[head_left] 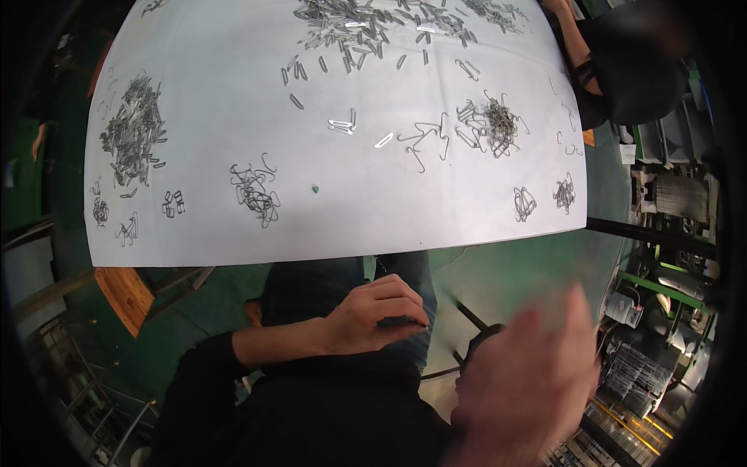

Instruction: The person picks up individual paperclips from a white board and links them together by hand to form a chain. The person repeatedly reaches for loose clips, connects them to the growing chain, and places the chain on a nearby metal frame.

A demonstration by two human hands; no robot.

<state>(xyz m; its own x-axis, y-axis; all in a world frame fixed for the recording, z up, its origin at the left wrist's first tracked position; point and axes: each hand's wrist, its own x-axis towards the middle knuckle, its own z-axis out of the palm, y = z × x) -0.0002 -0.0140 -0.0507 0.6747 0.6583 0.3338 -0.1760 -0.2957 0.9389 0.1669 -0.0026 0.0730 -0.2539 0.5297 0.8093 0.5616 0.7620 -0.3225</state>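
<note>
My left hand is over my lap, just off the near edge of the white-covered table. Its fingers are curled and the thumb lies against them; whatever is between them, if anything, is hidden. My right hand is raised at the lower right, close and smeared by motion, so its grip is unclear. Neither hand touches the table. Nearest on it are a pile of bent wire hooks, a small dark green bit and a small group of wire hooks at the right.
A large heap of narrow metal links covers the far middle, another heap the left side. A tangled hook pile lies at right. Another person sits at the far right. A wooden stool stands at left, metal racks at right.
</note>
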